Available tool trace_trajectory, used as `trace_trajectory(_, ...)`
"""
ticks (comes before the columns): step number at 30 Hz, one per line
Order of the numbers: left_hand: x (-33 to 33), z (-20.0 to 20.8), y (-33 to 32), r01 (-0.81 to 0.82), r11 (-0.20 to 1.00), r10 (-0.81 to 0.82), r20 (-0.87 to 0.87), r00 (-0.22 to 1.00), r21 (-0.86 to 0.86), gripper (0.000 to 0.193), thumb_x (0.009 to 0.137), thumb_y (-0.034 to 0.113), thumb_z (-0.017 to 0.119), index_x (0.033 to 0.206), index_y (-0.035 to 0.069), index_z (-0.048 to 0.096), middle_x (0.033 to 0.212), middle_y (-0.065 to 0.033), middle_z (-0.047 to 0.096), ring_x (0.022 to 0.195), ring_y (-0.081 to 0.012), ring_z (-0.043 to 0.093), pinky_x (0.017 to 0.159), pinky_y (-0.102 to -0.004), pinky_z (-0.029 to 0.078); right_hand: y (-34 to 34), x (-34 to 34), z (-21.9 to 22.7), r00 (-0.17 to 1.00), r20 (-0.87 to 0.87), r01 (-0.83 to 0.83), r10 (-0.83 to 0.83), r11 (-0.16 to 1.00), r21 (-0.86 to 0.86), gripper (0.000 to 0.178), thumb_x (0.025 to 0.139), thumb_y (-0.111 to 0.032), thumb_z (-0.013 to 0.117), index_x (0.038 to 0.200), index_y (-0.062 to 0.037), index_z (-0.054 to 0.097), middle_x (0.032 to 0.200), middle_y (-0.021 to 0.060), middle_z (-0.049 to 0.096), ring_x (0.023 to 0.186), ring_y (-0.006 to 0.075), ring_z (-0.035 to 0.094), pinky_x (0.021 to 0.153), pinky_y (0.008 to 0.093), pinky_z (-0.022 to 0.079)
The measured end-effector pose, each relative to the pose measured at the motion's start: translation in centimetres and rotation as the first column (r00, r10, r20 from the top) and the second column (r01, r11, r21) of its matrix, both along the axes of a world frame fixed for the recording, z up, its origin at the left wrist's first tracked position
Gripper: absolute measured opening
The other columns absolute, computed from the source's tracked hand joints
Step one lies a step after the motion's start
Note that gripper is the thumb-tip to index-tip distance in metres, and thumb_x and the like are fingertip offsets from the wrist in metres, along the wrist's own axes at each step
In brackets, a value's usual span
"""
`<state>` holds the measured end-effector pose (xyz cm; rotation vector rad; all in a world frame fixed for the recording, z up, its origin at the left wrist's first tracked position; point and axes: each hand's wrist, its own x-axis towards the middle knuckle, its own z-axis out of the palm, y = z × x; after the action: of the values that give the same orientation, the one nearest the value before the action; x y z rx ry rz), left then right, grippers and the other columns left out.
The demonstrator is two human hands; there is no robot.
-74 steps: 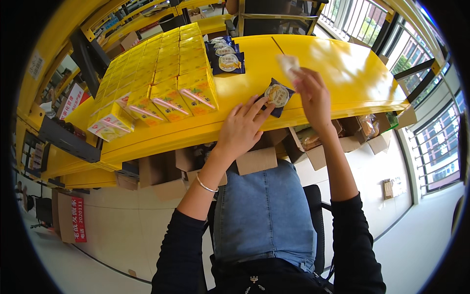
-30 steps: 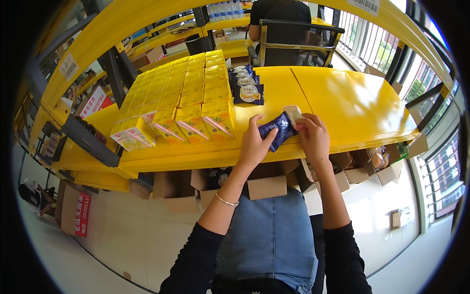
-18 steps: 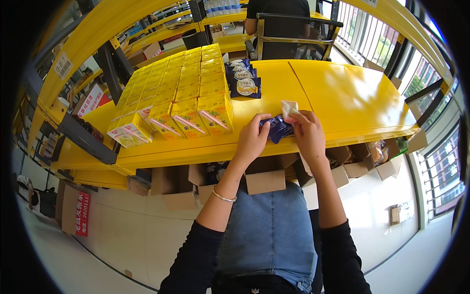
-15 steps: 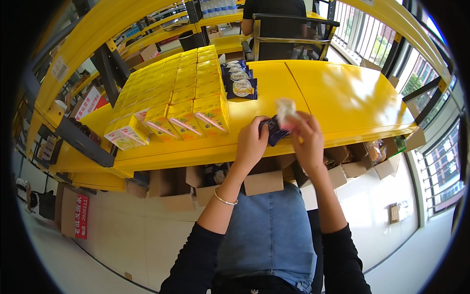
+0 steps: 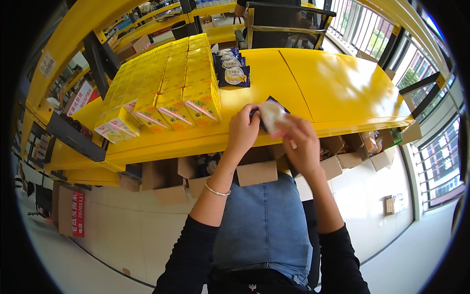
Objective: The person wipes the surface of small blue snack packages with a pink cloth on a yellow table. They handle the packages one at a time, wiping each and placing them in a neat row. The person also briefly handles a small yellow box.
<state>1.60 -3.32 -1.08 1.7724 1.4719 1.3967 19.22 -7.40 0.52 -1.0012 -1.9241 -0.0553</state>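
My left hand (image 5: 243, 128) grips a dark blue packet (image 5: 277, 101) by its left side, above the front edge of the yellow shelf (image 5: 338, 95). A crumpled white cloth or tissue (image 5: 272, 116) covers most of the packet's face. The cloth is pinched in the fingers of my right hand (image 5: 302, 139), which is blurred by motion. Behind my left hand, several dark blue packets (image 5: 235, 76) with a pale round print lie overlapping in a row. They sit beside a block of yellow cartons (image 5: 164, 83) with pictured fronts.
Open cardboard boxes (image 5: 257, 172) stand under the shelf's front edge, some with wrapped goods inside. Black and yellow rack posts (image 5: 81, 139) rise at the left. Beyond the shelf is a black chair (image 5: 289, 22) with a person, and barred windows (image 5: 416, 73) line the right.
The white cloth has come down from above the packet onto its face, with my right hand moving slightly left. My left hand keeps its grip. The whole view has shifted a little.
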Motion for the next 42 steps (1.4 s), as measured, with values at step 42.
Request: trace_trajectory(42, -0.1, -0.5, -0.2, -0.032, 0.997, 0.006, 0.344, 0.939, 0.07, 0.023, 0.093, 0.013, 0.058, 0.109, -0.002, 0.061, 0.072, -0.0125, 0.064, 0.055, -0.0164, 0.06, 0.054, -0.0297, 0.047, -2.5, -1.3, 2.9, 0.973, -0.22, -0.117, 0.069, 0.97, -0.215, 0.026, 0.074, 0.001, 0.06, 0.096, -0.0062, 0.07, 0.101, 0.0088, 0.067, 0.083, 0.0264, 0.065, 0.072, 0.0315, 0.052)
